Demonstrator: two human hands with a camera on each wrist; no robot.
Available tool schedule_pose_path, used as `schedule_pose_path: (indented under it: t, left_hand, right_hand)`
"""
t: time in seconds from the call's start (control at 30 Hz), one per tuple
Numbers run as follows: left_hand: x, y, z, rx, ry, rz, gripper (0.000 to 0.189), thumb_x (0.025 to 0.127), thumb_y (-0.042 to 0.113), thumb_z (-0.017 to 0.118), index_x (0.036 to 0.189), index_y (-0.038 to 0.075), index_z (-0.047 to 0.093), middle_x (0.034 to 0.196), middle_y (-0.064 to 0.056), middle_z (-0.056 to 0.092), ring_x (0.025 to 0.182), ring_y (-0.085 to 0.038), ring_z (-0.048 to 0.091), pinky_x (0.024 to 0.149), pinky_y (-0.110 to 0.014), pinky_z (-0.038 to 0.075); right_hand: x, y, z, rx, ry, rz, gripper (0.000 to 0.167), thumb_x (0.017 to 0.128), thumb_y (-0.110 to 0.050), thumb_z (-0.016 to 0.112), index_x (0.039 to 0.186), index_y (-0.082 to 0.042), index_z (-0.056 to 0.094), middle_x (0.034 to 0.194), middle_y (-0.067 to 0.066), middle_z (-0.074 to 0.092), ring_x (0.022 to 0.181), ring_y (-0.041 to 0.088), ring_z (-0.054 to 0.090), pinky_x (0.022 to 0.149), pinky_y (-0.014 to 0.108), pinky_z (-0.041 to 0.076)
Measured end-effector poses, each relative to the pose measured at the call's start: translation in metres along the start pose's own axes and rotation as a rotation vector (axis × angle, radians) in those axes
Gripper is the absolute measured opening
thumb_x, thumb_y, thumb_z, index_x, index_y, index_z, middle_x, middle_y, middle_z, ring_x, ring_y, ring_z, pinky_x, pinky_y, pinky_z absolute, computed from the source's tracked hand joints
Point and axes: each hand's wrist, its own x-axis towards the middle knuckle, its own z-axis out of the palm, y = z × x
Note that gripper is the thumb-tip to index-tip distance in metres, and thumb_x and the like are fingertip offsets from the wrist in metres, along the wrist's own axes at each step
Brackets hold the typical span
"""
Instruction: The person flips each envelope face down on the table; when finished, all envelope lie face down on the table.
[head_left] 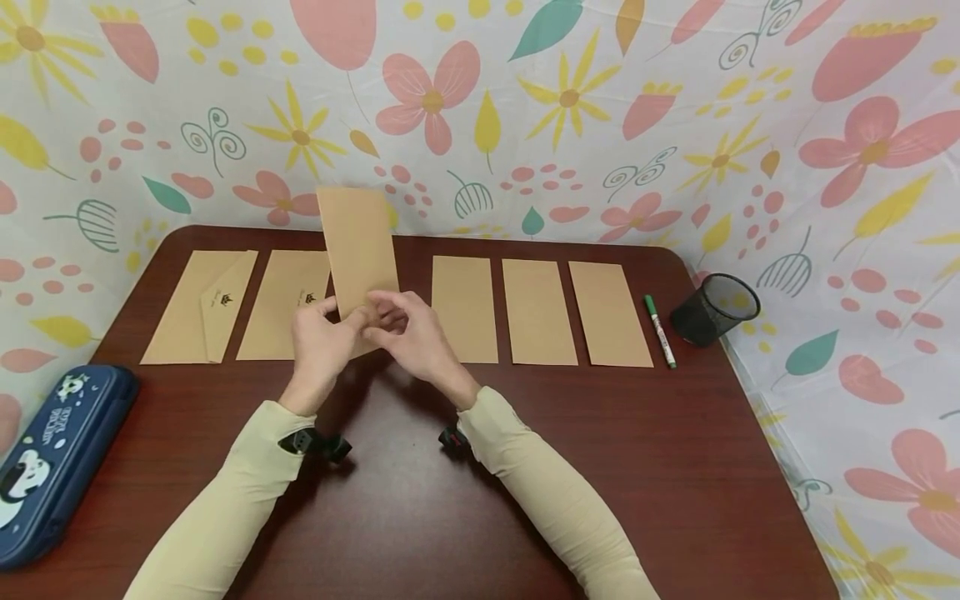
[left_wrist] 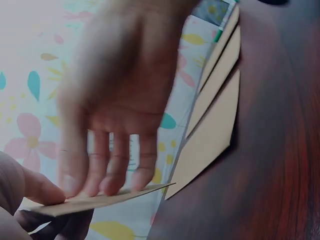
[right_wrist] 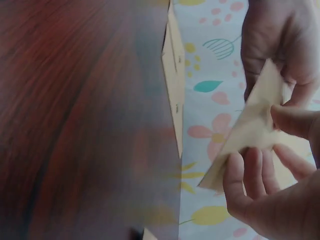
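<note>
A kraft paper envelope point(head_left: 358, 237) is held upright above the far part of the table. My left hand point(head_left: 324, 340) pinches its lower left side, the thumb lying on the near face in the left wrist view. At the lower right, my right hand point(head_left: 416, 333) holds the lower edge between thumb and curled fingers. The right wrist view shows the envelope's lower part point(right_wrist: 245, 132) tilted between both hands. Left of the hands lie two envelopes, one printed with a crown point(head_left: 213, 304) on its flap, the other point(head_left: 273, 312) partly covered by my left hand.
Three plain envelopes point(head_left: 465, 308) point(head_left: 542, 312) point(head_left: 611, 312) lie in a row to the right. Beyond them are a green-capped marker point(head_left: 659, 331) and a black mesh pen holder point(head_left: 697, 321). A blue pencil case point(head_left: 63, 450) lies at the left edge. Flowered cloth point(head_left: 465, 108) hangs behind the table.
</note>
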Motion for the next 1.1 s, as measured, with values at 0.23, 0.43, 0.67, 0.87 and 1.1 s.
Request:
schedule_pose_path:
  t: [0.23, 0.43, 0.67, 0.87, 1.1]
  left_hand:
    - [0.004, 0.001, -0.014, -0.159, -0.105, -0.203, 0.036, 0.096, 0.011, 0.077, 0.127, -0.01, 0.075, 0.075, 0.018, 0.072, 0.066, 0.001, 0.071, 0.065, -0.018, 0.06]
    - [0.008, -0.005, -0.023, -0.207, -0.154, -0.242, 0.032, 0.096, 0.011, 0.078, 0.121, -0.008, 0.075, 0.073, 0.018, 0.073, 0.066, 0.0, 0.072, 0.065, -0.019, 0.06]
    - [0.014, -0.013, -0.027, -0.131, -0.23, -0.242, 0.037, 0.098, 0.016, 0.078, 0.127, -0.007, 0.074, 0.095, 0.011, 0.073, 0.072, -0.001, 0.072, 0.069, -0.02, 0.06]
    - [0.021, -0.016, -0.027, 0.122, -0.194, -0.168, 0.046, 0.094, 0.025, 0.085, 0.128, -0.004, 0.075, 0.097, -0.003, 0.073, 0.079, -0.006, 0.065, 0.067, -0.019, 0.054]
    - [0.03, -0.02, -0.023, 0.394, -0.175, -0.055, 0.053, 0.091, 0.034, 0.087, 0.123, -0.007, 0.074, 0.116, -0.022, 0.075, 0.102, -0.032, 0.067, 0.08, -0.033, 0.053]
  right_hand:
    - [0.003, 0.013, -0.003, -0.083, 0.101, 0.077, 0.053, 0.094, -0.007, 0.085, 0.144, -0.005, 0.068, 0.123, 0.018, 0.066, 0.11, 0.032, 0.07, 0.099, 0.037, 0.06]
    - [0.003, 0.016, -0.008, -0.101, 0.122, 0.172, 0.059, 0.094, -0.018, 0.085, 0.149, -0.009, 0.064, 0.12, 0.013, 0.068, 0.104, 0.024, 0.066, 0.087, 0.024, 0.052]
    - [0.004, 0.014, -0.006, -0.166, 0.089, 0.237, 0.064, 0.098, -0.029, 0.082, 0.152, -0.005, 0.059, 0.094, 0.009, 0.07, 0.082, 0.017, 0.06, 0.077, 0.025, 0.048]
    - [0.006, 0.013, -0.004, -0.239, 0.11, 0.283, 0.063, 0.098, -0.03, 0.083, 0.15, -0.004, 0.06, 0.097, 0.008, 0.069, 0.086, 0.018, 0.062, 0.083, 0.03, 0.051]
    - [0.011, 0.015, -0.004, -0.377, 0.101, 0.344, 0.066, 0.097, -0.035, 0.082, 0.15, -0.004, 0.061, 0.1, 0.006, 0.072, 0.089, 0.017, 0.065, 0.085, 0.032, 0.056]
